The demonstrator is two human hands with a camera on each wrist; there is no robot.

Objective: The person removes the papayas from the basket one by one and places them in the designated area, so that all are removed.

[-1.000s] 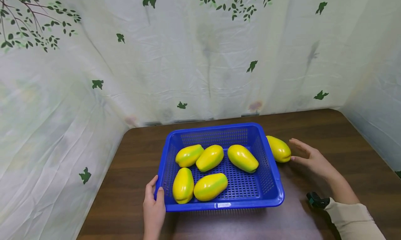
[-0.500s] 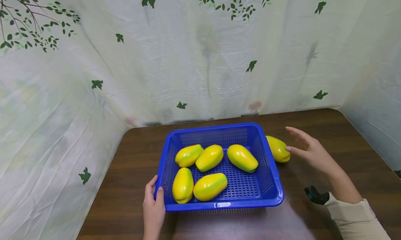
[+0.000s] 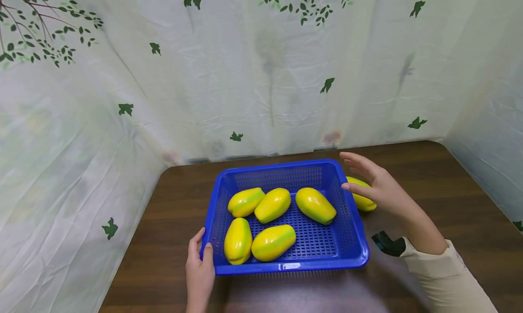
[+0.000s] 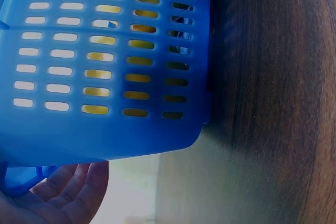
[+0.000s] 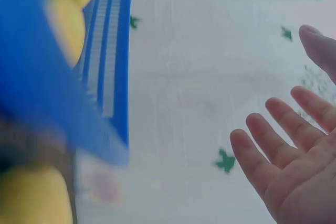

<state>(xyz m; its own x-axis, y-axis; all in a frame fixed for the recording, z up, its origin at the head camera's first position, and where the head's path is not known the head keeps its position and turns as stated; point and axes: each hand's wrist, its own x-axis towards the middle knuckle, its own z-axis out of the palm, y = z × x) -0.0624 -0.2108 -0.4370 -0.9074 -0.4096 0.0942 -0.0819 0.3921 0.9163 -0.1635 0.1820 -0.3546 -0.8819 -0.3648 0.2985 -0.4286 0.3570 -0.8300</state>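
Observation:
A blue plastic basket stands on the table with several glossy yellow-green papayas lying inside. My left hand grips its left rim near the front corner, thumb on the rim; the left wrist view shows curled fingers below the rim. Another papaya lies on the table against the basket's right side, partly hidden by my right hand. That hand hovers above this papaya, by the right rim, with nothing in it. In the right wrist view its fingers are spread, apart from the basket.
Brown wooden table surface surrounds the basket. Behind and at both sides hangs a pale curtain with leaf prints. A dark device is strapped at my right wrist, next to the cream sleeve.
My right hand has lifted off the papaya outside the basket and moved left and up, over it toward the right rim. My left hand, the basket and the papayas have stayed put.

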